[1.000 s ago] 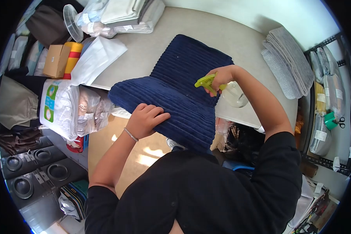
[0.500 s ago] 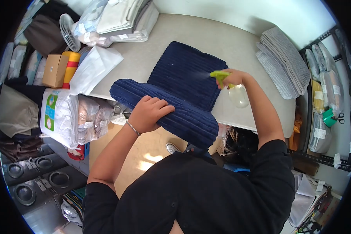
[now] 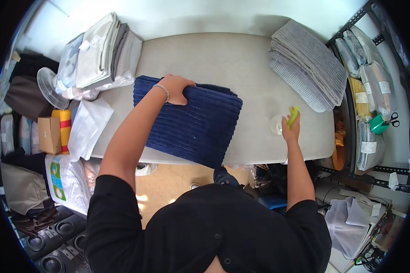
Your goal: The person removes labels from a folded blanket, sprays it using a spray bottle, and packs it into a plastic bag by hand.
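Observation:
A navy blue ribbed cloth (image 3: 193,123) lies folded on the grey table (image 3: 205,54), its near corner at the table's front edge. My left hand (image 3: 175,88) grips the cloth's far edge, fingers behind it and thumb in front. To the right, my right hand (image 3: 290,127) is closed round the yellow-green head of a spray bottle (image 3: 276,124), whose clear body is over the table, left of the fingers. Whether the bottle rests on the table, I cannot tell.
Grey ribbed cloths (image 3: 307,63) are stacked at the back right. Folded fabrics in bags (image 3: 100,54), a fan (image 3: 51,86) and a white sheet (image 3: 89,125) are at the left. A shelf with bagged items (image 3: 373,91) and scissors (image 3: 395,120) stands at the right.
My left hand has moved from the cloth's near part to its far edge, and the near part is now folded over. The spray bottle has moved away from the cloth; its mist no longer shows.

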Motion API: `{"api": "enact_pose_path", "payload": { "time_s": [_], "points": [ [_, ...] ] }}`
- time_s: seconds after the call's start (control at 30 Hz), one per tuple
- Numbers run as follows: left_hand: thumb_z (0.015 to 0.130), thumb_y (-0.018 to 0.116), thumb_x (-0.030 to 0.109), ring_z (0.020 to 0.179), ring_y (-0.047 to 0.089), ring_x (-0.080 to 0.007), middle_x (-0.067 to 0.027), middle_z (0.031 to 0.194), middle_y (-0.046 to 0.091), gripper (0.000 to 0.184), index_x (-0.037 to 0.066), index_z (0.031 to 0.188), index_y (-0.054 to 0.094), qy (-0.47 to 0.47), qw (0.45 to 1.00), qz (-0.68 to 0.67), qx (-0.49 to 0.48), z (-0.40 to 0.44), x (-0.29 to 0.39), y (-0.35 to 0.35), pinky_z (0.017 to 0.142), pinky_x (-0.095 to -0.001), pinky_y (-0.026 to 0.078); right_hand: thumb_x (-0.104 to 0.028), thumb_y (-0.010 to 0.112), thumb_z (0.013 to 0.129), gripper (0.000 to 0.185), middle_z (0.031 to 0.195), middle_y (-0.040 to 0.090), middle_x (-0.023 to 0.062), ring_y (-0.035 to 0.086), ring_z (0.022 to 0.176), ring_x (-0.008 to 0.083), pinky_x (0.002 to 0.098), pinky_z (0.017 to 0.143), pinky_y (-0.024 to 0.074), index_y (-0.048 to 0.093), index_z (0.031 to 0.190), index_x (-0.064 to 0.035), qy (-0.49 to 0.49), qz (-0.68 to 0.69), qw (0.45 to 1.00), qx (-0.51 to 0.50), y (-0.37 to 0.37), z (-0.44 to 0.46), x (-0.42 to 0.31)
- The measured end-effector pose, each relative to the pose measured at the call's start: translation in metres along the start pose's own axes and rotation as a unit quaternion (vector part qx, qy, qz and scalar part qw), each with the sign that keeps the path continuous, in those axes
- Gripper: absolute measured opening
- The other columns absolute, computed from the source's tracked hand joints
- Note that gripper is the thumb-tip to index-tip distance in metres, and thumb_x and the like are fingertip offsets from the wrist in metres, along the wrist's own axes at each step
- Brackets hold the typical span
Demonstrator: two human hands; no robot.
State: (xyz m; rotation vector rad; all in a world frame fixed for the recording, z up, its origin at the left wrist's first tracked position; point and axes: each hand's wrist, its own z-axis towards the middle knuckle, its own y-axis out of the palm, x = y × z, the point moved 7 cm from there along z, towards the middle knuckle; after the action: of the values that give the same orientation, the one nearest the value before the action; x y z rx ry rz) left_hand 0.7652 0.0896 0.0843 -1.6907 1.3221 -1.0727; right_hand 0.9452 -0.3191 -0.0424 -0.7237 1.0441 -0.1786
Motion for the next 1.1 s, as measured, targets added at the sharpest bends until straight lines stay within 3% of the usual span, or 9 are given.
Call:
{"api": "enact_pose_path", "payload": {
  "time_s": [0.07, 0.3, 0.4, 0.47, 0.6, 0.73, 0.83, 0.87, 1.1],
  "points": [
    [0.065, 0.068, 0.024, 0.107, 0.062, -0.0279, -0.0087, 0.111, 0.069, 0.057, 0.018, 0.121, 0.063, -0.027, 0.999, 0.012, -0.031, 0.046, -0.018, 0.012, 0.1, -0.0406, 0.04, -0.014, 0.069, 0.084, 0.067, 0.134, 0.051, 0.0154, 0.055, 0.118, 0.0303, 0.0385, 0.099, 0.0451, 0.036, 0.141, -0.0034, 0.164, 0.065, 0.973, 0.147, -0.017, -0.011, 0.024],
    [0.069, 0.067, 0.027, 0.124, 0.054, -0.0285, -0.0073, 0.127, 0.062, 0.062, 0.022, 0.13, 0.057, -0.116, 0.987, -0.032, -0.111, 0.12, -0.064, 0.074, 0.11, -0.0545, 0.025, -0.018, 0.072, 0.084, 0.074, 0.138, 0.045, 0.019, 0.051, 0.12, 0.0332, 0.041, 0.1, 0.0436, 0.031, 0.143, -0.0007, 0.219, -0.031, 0.959, 0.177, -0.018, -0.024, 0.029],
    [0.07, 0.067, 0.028, 0.124, 0.053, -0.0289, -0.007, 0.126, 0.062, 0.058, 0.021, 0.128, 0.058, -0.073, 0.993, -0.077, -0.059, 0.103, -0.064, 0.073, 0.111, -0.0584, 0.022, -0.018, 0.074, 0.083, 0.071, 0.137, 0.044, 0.0172, 0.048, 0.122, 0.0307, 0.0407, 0.102, 0.04, 0.035, 0.139, -0.001, 0.25, -0.082, 0.922, 0.284, -0.001, -0.073, 0.035],
    [0.073, 0.066, 0.026, 0.122, 0.053, -0.0304, -0.0087, 0.125, 0.062, 0.055, 0.017, 0.127, 0.057, -0.044, 0.966, -0.105, 0.232, 0.064, -0.083, 0.037, 0.11, -0.0541, 0.03, -0.02, 0.074, 0.083, 0.064, 0.134, 0.044, 0.0152, 0.046, 0.121, 0.0277, 0.0401, 0.102, 0.0377, 0.04, 0.134, -0.0022, 0.38, -0.036, 0.874, 0.3, 0.029, -0.115, 0.042],
    [0.091, 0.061, 0.035, 0.114, 0.059, -0.0313, -0.0171, 0.12, 0.063, 0.051, 0.004, 0.13, 0.053, -0.179, 0.851, -0.27, 0.412, -0.005, -0.23, 0.092, 0.097, -0.0353, 0.047, -0.027, 0.073, 0.085, 0.058, 0.13, 0.049, 0.0138, 0.049, 0.119, 0.0268, 0.0404, 0.099, 0.0395, 0.045, 0.129, -0.0014, 0.284, 0.181, 0.941, 0.035, 0.118, -0.031, -0.068],
    [0.094, 0.058, 0.042, 0.111, 0.061, -0.0315, -0.0205, 0.118, 0.064, 0.053, 0.001, 0.128, 0.054, -0.269, 0.794, -0.485, 0.248, -0.014, -0.282, 0.162, 0.097, -0.0349, 0.045, -0.03, 0.073, 0.084, 0.055, 0.129, 0.056, 0.0176, 0.055, 0.118, 0.0281, 0.039, 0.098, 0.0425, 0.051, 0.129, -0.0054, 0.085, 0.148, 0.985, 0.034, 0.184, 0.061, -0.095],
    [0.094, 0.056, 0.045, 0.109, 0.062, -0.0319, -0.0229, 0.117, 0.064, 0.058, 0.0, 0.13, 0.051, -0.26, 0.828, -0.436, 0.239, -0.005, -0.251, 0.156, 0.095, -0.0354, 0.046, -0.03, 0.073, 0.083, 0.047, 0.111, 0.065, 0.0172, 0.063, 0.103, 0.0272, 0.0376, 0.091, 0.0473, 0.057, 0.12, -0.0051, 0.266, 0.101, 0.947, -0.15, 0.208, 0.06, -0.077],
    [0.095, 0.055, 0.045, 0.107, 0.063, -0.0336, -0.0242, 0.114, 0.064, 0.057, 0.0, 0.129, 0.051, -0.237, 0.836, -0.426, 0.253, -0.007, -0.241, 0.149, 0.093, -0.037, 0.047, -0.032, 0.071, 0.083, 0.043, 0.096, 0.069, 0.0159, 0.066, 0.093, 0.0266, 0.0362, 0.086, 0.0497, 0.059, 0.113, -0.0041, 0.212, 0.06, 0.968, -0.117, 0.194, 0.057, -0.092],
    [0.095, 0.054, 0.039, 0.098, 0.065, -0.0402, -0.026, 0.104, 0.067, 0.045, 0.002, 0.121, 0.052, -0.302, 0.84, -0.37, 0.258, -0.01, -0.226, 0.159, 0.085, -0.042, 0.05, -0.037, 0.066, 0.088, 0.042, 0.105, 0.067, 0.0176, 0.064, 0.099, 0.0319, 0.0367, 0.088, 0.0488, 0.059, 0.114, -0.0048, 0.238, 0.0, 0.968, -0.079, 0.199, 0.041, -0.092]
  ]
}}
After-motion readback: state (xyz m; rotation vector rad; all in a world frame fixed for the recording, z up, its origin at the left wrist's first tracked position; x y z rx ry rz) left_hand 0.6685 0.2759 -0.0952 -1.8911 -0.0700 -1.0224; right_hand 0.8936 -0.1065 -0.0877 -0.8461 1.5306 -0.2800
